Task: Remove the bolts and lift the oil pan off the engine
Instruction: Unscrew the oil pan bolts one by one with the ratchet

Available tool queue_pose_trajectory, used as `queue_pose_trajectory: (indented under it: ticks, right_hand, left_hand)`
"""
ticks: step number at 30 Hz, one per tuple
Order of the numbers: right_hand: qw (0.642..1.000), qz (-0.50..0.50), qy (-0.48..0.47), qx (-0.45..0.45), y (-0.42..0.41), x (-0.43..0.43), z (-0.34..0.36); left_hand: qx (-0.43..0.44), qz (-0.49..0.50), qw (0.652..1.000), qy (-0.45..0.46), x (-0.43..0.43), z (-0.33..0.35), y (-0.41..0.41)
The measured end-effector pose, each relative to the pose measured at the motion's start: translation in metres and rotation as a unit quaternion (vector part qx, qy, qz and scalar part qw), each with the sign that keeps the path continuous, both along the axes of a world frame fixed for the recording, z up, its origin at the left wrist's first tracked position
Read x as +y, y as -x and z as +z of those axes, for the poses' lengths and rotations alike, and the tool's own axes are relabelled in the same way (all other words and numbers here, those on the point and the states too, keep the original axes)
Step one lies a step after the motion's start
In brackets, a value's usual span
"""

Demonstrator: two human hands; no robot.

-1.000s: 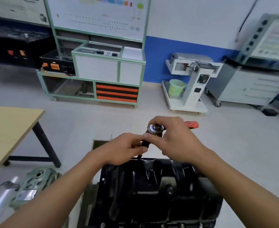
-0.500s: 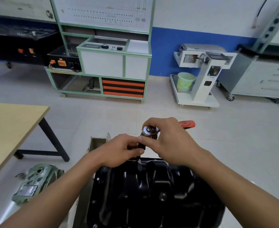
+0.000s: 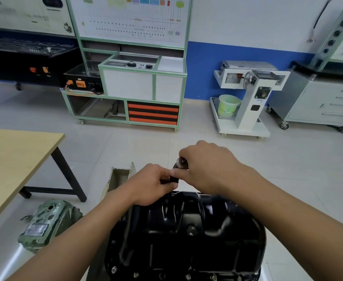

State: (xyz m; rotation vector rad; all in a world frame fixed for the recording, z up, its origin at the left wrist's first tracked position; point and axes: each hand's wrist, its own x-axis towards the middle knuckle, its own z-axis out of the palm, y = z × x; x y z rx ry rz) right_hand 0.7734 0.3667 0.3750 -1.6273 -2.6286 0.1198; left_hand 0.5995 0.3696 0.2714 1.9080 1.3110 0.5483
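The right hand (image 3: pixel 207 168) curls round the ratchet (image 3: pixel 180 161) head; the left hand (image 3: pixel 149 185) pinches the socket (image 3: pixel 174 179) just below it — pan (image 3: pixel 186 232) beneath both.

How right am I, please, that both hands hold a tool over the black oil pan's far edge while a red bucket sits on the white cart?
One slip: the head view shows a pale green bucket, not red, on the white cart. Left hand and right hand do hold the tool.

wiring board (image 3: pixel 130 21) print too small to read, green housing label (image 3: pixel 35 229) blurred
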Motion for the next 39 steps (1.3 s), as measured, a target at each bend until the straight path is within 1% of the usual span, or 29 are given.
queue_pose_trajectory:
  ticks: [3,4,5,8,10,12,14,16,18,21,23,26,28,31,35,39]
  right_hand:
    - [0.997,-0.004,-0.03,-0.075,0.005,0.002,0.007]
    - [0.996,-0.007,-0.033,-0.08,0.006,0.002,0.008]
    - [0.997,-0.012,-0.029,-0.066,0.007,0.002,0.007]
    - [0.999,-0.026,-0.007,0.02,0.005,-0.002,-0.001]
    - [0.999,-0.01,0.003,0.044,-0.006,-0.007,-0.003]
    - [0.997,0.017,0.034,0.073,-0.023,-0.011,0.002]
    - [0.99,0.039,0.047,0.126,-0.044,-0.01,0.005]
    - [0.98,0.038,0.035,0.193,-0.065,-0.006,0.001]
    - [0.96,0.031,0.022,0.276,-0.077,0.0,-0.012]
    - [0.906,0.032,0.014,0.422,-0.077,0.006,-0.041]
    - [0.877,0.038,-0.013,0.478,-0.07,0.01,-0.059]
    - [0.837,0.036,-0.048,0.544,-0.057,0.016,-0.076]
    - [0.829,0.026,-0.069,0.555,-0.05,0.021,-0.078]
    - [0.827,0.013,-0.097,0.554,-0.05,0.024,-0.074]
    - [0.847,-0.005,-0.143,0.511,-0.068,0.011,-0.074]
    - [0.865,0.017,-0.126,0.486,-0.08,-0.019,-0.077]
  left_hand:
    - [0.009,0.036,0.999,-0.015,-0.005,-0.001,-0.006]
    - [0.012,0.051,0.998,-0.019,-0.006,-0.002,-0.007]
    - [0.016,0.07,0.997,-0.023,-0.008,-0.003,-0.008]
    - [0.013,0.102,0.994,-0.025,-0.009,-0.007,-0.008]
    - [0.019,0.119,0.992,-0.031,-0.011,-0.006,-0.009]
    - [0.02,0.154,0.987,-0.043,-0.012,-0.008,-0.01]
    - [0.009,0.186,0.981,-0.052,-0.014,-0.01,-0.011]
    - [0.009,0.199,0.978,-0.064,-0.017,-0.01,-0.012]
    - [-0.015,0.201,0.977,-0.069,-0.02,-0.009,-0.015]
    - [-0.12,0.174,0.971,-0.11,-0.027,-0.004,-0.021]
    - [-0.176,0.159,0.961,-0.144,-0.032,-0.001,-0.028]
    - [-0.251,0.165,0.939,-0.166,-0.037,0.001,-0.034]
    - [-0.265,0.167,0.934,-0.173,-0.039,0.002,-0.032]
    - [-0.25,0.172,0.936,-0.18,-0.036,0.004,-0.03]
    - [-0.258,0.2,0.928,-0.179,-0.027,0.005,-0.035]
    - [-0.262,0.219,0.92,-0.19,-0.016,0.003,-0.038]
